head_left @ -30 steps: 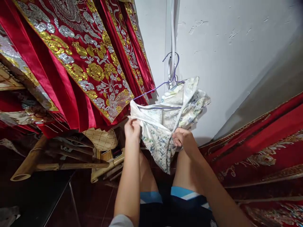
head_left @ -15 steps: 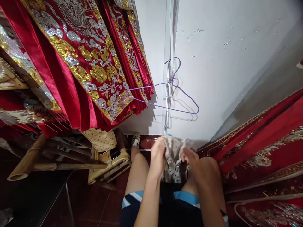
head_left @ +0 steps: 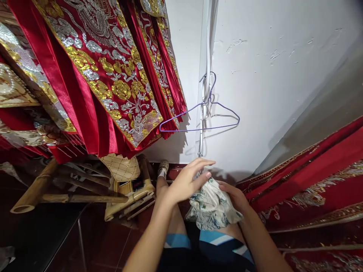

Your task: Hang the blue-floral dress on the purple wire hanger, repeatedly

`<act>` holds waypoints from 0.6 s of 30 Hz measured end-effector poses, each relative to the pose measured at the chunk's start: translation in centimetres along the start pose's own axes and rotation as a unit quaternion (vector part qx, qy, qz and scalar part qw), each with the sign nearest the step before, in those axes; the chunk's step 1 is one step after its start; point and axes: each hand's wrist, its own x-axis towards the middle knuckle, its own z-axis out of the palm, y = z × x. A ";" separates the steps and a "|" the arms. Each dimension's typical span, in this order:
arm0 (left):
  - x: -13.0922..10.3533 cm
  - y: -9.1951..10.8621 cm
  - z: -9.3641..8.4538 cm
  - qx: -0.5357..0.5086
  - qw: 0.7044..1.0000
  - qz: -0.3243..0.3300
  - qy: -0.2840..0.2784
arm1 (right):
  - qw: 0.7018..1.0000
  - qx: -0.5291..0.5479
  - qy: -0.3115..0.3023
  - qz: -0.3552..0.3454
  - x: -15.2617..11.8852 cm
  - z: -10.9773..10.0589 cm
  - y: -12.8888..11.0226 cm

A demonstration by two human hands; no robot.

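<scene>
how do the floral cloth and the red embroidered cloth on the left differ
The floral cloth is pale with a blue-green pattern; the red embroidered cloth carries gold and silver decoration. The floral cloth is bunched between the left hand and right hand, while the red embroidered cloth hangs down, its decorated panel spread out. Both are patterned fabric.

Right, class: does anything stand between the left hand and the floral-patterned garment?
Nothing visible does. The left hand is right at the bunched floral-patterned garment, its thumb over the cloth, though whether it touches is unclear. The right hand is at the opposite side. The purple wire hanger hangs by the wall, apart from both.
</scene>
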 end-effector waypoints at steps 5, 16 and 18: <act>-0.3 -5.2 -1.9 0.008 0.984 -0.059 -0.170 | 0.985 -0.032 -0.136 0.100 0.6 -0.1 -4.9; 0.0 -0.9 -12.3 0.524 0.827 -0.168 -0.117 | 0.831 -0.464 0.095 -0.292 10.5 -3.0 -12.5; 1.2 0.6 -13.7 0.554 0.800 -0.198 -0.120 | 0.828 -0.458 0.095 -0.310 13.5 -3.2 -12.6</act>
